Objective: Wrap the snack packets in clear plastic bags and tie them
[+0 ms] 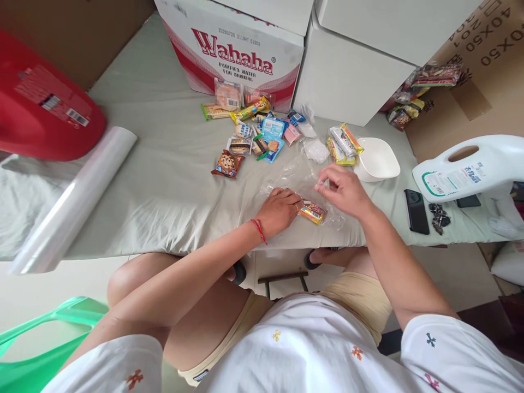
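My left hand [280, 210] lies on the table with its fingers curled over one end of a small red and yellow snack packet [313, 212], which rests on a sheet of clear plastic film [292, 177]. My right hand [341, 188] hovers just above and right of the packet, fingertips pinched on the edge of the clear film. A red string bracelet is on my left wrist. A pile of several small snack packets [254, 134] lies further back on the table.
A Wahaha water carton [233, 49] and white boxes [352, 71] stand at the back. A roll of clear film [73, 199] lies left, near a red jug [41, 103]. Right: white bowl [376, 158], white detergent jug [470, 166], phone [416, 211], keys [440, 215].
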`<state>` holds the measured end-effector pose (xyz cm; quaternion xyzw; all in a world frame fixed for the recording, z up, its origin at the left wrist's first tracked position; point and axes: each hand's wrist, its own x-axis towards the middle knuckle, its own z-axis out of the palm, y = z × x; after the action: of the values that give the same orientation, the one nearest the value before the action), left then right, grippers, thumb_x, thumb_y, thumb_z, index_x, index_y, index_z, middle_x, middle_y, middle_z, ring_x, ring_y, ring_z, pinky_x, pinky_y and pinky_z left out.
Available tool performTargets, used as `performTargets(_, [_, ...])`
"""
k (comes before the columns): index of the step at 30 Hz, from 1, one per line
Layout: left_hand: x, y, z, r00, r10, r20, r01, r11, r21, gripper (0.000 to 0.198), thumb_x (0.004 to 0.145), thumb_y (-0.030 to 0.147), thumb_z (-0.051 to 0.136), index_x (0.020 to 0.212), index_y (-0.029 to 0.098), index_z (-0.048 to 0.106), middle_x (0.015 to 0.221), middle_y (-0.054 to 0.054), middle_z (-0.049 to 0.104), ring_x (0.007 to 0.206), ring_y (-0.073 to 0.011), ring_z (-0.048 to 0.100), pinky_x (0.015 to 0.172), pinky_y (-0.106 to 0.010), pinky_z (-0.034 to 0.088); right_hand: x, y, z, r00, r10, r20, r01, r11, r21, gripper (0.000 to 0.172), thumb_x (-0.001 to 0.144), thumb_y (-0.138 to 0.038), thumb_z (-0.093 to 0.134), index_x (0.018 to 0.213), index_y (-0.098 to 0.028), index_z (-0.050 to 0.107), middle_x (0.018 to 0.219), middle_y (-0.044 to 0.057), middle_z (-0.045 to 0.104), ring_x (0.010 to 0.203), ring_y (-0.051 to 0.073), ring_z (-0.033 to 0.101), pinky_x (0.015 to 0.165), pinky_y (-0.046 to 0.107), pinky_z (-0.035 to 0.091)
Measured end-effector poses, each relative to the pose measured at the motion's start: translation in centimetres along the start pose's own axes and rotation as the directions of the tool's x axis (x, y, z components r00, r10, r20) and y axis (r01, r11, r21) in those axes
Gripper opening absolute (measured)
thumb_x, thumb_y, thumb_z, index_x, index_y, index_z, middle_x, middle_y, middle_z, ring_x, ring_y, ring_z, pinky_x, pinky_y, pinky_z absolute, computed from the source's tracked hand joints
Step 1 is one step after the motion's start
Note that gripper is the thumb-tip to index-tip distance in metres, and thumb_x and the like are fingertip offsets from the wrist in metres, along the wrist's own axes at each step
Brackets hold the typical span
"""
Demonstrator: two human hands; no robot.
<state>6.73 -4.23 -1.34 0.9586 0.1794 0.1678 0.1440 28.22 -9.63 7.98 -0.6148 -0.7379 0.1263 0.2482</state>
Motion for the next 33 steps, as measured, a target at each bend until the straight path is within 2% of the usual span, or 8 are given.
performTargets(8, [-1.4,-1.5,-2.0,0.924,-0.314,-0.217,0.242,0.922,-0.302,0.019,0.093,0.023,0.057,0.087,0.022,0.075,0.100,-0.005,0.079,0.113,-0.0264,0.064,0.102,-0.048,0.043,-5.9,-2.6,5.9,0.944,-0.042,0.328,0.152,0.936,-0.318,0.029,0.101,-0.022,0.049,0.116,-0.024,0.073,0.159,0.003,0.050,0.110,0.022,0.071,0.073,0.032,0.056])
performTargets(13, [-0.7,-3.6,-5.5,0.592,-0.703,-0.393,0.365,0.669,-0.647,0.023,0.096,0.035,0.055,0.081,0.021,0.065,0.088,-0.005,0.072,0.097,-0.0219,0.065,0.097,-0.041,0.048,-6.3,-2.7,6.6,0.938,-0.013,0.346,0.165,0.896,-0.413,0.039,0.101,-0.017,0.045,0.128,-0.027,0.071,0.161,0.001,0.048,0.112,0.024,0.072,0.076,0.034,0.059])
performTargets(15, [0.1,-4.0,-6.0,0.542,-0.772,-0.331,0.375,0.575,-0.727,0.030,0.101,0.047,0.048,0.088,0.022,0.059,0.082,-0.004,0.068,0.081,-0.0202,0.065,0.084,-0.039,0.051,-6.1,-2.9,6.4,0.927,-0.020,0.375,0.195,0.879,-0.434,0.041,0.100,-0.016,0.044,0.130,-0.028,0.070,0.163,-0.001,0.044,0.107,0.024,0.073,0.073,0.034,0.060])
performTargets(19, [1.3,-4.5,-5.2,0.550,-0.808,-0.210,0.455,0.501,-0.737,0.035,0.099,0.056,0.050,0.098,0.022,0.055,0.078,-0.005,0.066,0.079,-0.0237,0.067,0.080,-0.041,0.051,-6.0,-3.2,6.2,0.919,-0.007,0.395,0.216,0.846,-0.487,0.042,0.102,-0.018,0.042,0.131,-0.029,0.069,0.165,-0.003,0.040,0.105,0.024,0.073,0.072,0.034,0.060])
performTargets(23, [1.4,-5.9,-4.0,0.574,-0.814,-0.091,0.475,0.421,-0.773,0.033,0.087,0.036,0.062,0.116,0.020,0.058,0.102,-0.007,0.068,0.104,-0.0252,0.065,0.095,-0.040,0.049,-6.1,-3.2,6.3,0.922,0.003,0.388,0.198,0.856,-0.478,0.040,0.103,-0.019,0.042,0.129,-0.027,0.070,0.164,-0.001,0.041,0.111,0.023,0.072,0.077,0.033,0.060])
performTargets(26, [1.2,-6.9,-3.8,0.729,-0.683,0.041,0.401,0.377,-0.835,0.065,0.072,0.020,0.059,0.137,0.020,0.052,0.127,-0.010,0.066,0.111,-0.0238,0.062,0.094,-0.038,0.051,-6.3,-2.9,6.4,0.928,-0.012,0.373,0.188,0.878,-0.439,0.038,0.102,-0.018,0.044,0.128,-0.026,0.070,0.163,0.000,0.043,0.113,0.023,0.071,0.078,0.033,0.061])
performTargets(29, [1.5,-7.0,-4.0,0.912,-0.407,0.039,0.274,0.537,-0.798,0.093,0.064,0.017,0.062,0.154,0.024,0.038,0.142,-0.012,0.061,0.119,-0.0249,0.059,0.093,-0.038,0.052,-6.3,-2.4,6.5,0.931,-0.040,0.363,0.199,0.888,-0.414,0.036,0.102,-0.017,0.046,0.126,-0.027,0.071,0.161,-0.001,0.046,0.114,0.023,0.072,0.078,0.034,0.061])
performTargets(33, [1.7,-7.2,-4.2,0.969,-0.241,0.059,0.217,0.707,-0.674,0.056,0.070,0.020,0.060,0.125,0.019,0.068,0.099,-0.007,0.075,0.097,-0.0221,0.066,0.089,-0.037,0.053,-6.2,-2.1,6.4,0.930,-0.064,0.362,0.220,0.885,-0.410,0.037,0.102,-0.018,0.047,0.128,-0.028,0.071,0.161,-0.002,0.046,0.110,0.024,0.073,0.077,0.036,0.062])
